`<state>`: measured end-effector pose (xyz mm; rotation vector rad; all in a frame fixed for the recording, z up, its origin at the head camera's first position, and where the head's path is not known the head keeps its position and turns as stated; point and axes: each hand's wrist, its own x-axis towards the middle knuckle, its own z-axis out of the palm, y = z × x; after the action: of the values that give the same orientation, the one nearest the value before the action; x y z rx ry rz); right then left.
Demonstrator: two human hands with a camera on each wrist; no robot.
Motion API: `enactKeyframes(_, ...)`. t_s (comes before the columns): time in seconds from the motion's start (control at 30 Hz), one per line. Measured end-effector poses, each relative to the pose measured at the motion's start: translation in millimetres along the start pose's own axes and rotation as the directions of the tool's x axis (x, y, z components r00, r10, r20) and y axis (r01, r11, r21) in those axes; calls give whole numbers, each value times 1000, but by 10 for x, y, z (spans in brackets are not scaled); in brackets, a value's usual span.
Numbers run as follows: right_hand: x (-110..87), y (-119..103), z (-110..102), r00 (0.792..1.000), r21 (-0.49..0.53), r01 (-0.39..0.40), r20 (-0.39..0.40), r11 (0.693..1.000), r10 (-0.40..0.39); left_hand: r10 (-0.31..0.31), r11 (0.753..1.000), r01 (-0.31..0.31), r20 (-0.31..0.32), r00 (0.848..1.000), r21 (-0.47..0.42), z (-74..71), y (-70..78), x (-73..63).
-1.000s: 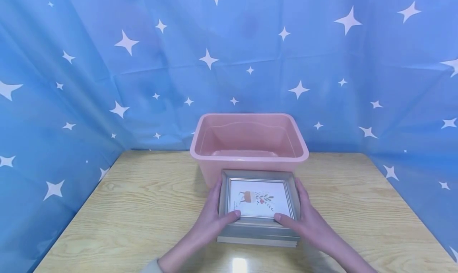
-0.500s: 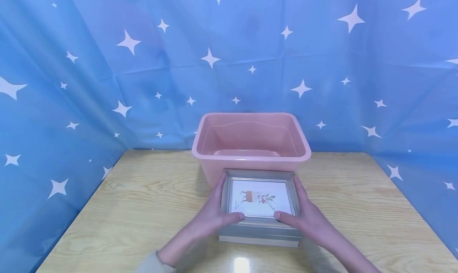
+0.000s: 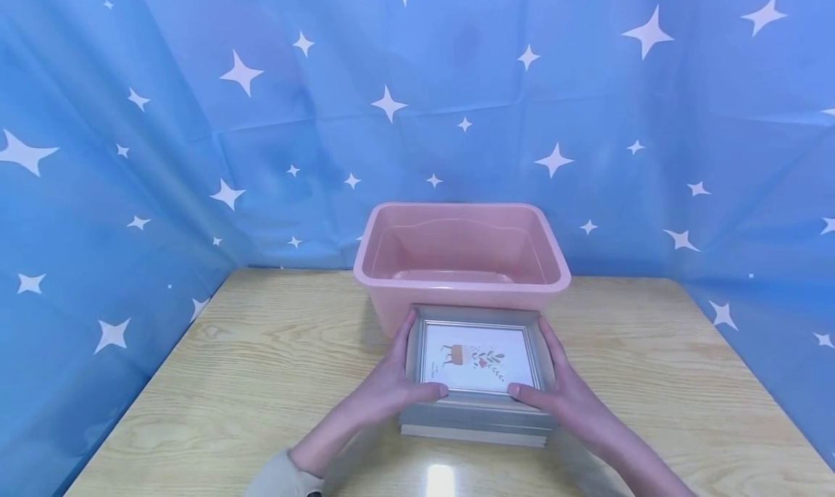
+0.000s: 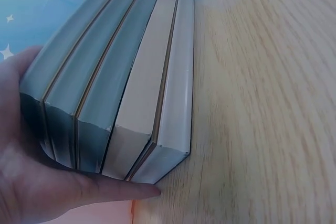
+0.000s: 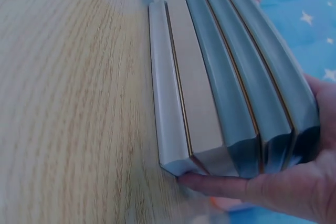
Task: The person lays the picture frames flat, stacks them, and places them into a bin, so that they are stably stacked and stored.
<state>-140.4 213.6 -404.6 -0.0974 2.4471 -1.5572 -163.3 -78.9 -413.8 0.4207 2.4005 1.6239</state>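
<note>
A stack of picture frames [image 3: 479, 356] lies in front of the pink bin, grey-blue ones above and whitish ones [image 4: 176, 87] at the bottom, close over the tabletop. The top one shows a print of an orange pot-like shape with leafy sprigs. From the left side, my left hand [image 3: 394, 381] grips the stack, thumb over the near edge of the top frame. My right hand [image 3: 577, 395] holds the opposite side the same way. Both wrist views show a finger reaching down along the frames' ends to the lowest ones; the stack's underside is hidden.
The pink plastic bin [image 3: 463, 287] stands open-topped right behind the stack, with nothing visible inside. A wood-grain table [image 3: 261, 366] carries everything. Behind and at both sides hangs a blue curtain [image 3: 326, 142] with white stars.
The head view has shifted slightly, so the scene appears a little further right. Both hands keep their hold and the stack stays practically in place before the bin.
</note>
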Motion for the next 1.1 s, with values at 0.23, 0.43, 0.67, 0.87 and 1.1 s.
enactKeyframes(0.23,-2,-1,-14,1000,14,-3,13,1000,3,-2,1000,2,23,1000,8,0,9,-7)
enactKeyframes(0.43,14,52,-3,999,105,44,5,993,-45,21,999,-20,21,1000,-41,28,-35,-1)
enactKeyframes(0.67,-36,94,44,995,175,98,-25,980,-95,66,994,-69,-34,997,-80,99,-100,-55)
enactKeyframes(0.87,-33,92,62,993,173,119,-28,978,-116,45,994,-51,-61,997,-101,97,-87,-106)
enactKeyframes(1.1,-100,107,82,978,161,203,-74,966,-194,91,990,-100,-94,991,-96,135,-99,-167)
